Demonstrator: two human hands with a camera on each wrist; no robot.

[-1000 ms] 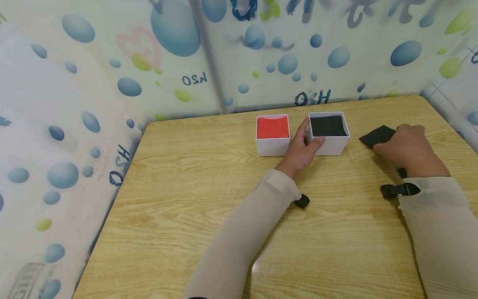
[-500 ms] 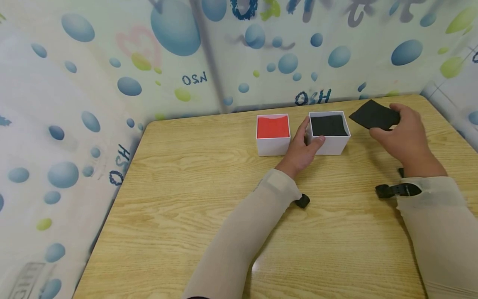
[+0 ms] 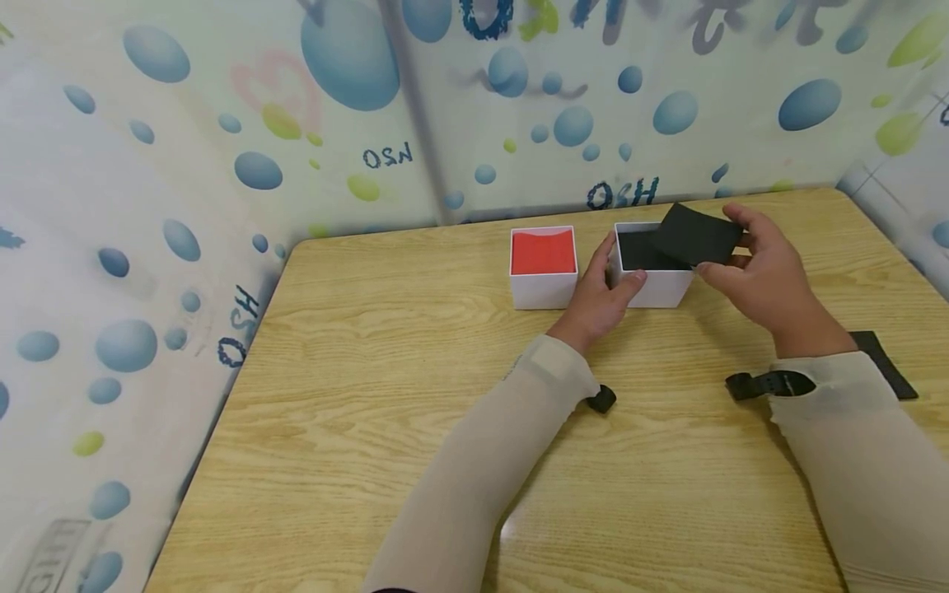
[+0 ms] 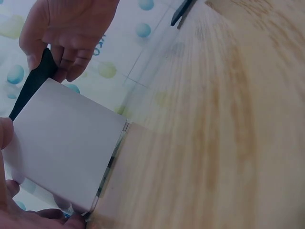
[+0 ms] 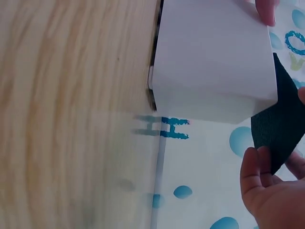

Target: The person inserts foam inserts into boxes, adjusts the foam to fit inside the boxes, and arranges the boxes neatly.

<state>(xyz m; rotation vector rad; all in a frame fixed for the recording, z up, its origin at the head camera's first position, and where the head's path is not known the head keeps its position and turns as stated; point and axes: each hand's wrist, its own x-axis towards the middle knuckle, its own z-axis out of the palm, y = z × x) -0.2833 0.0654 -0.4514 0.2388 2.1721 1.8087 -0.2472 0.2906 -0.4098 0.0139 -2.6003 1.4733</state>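
Note:
My left hand (image 3: pixel 596 298) holds a white open-topped box (image 3: pixel 656 291) at its left side, thumb over the front rim. Thin black felt-like sheets (image 3: pixel 636 247) fill that box nearly to the top. Another black rectangular sheet (image 3: pixel 695 236) is pinched by its right end in my right hand (image 3: pixel 771 280). It slants over the right part of the box opening. The right wrist view has this sheet (image 5: pixel 276 119) beside the box's plain wall (image 5: pixel 214 52). In the left wrist view, my right fingers (image 4: pixel 71 62) grasp the sheet just past the box edge.
Left of the held box stands a second white box (image 3: pixel 544 293) containing red sheets (image 3: pixel 544 254). One more black sheet (image 3: pixel 884 364) lies on the wooden table (image 3: pixel 371 395) at the right, partly behind my right sleeve. A printed backdrop (image 3: pixel 445 123) rises behind the table's far edge.
My right hand has lifted the black sheet from the right of the table and carried it left, over the box. A black sheet on the table has come into view. My left hand stays put.

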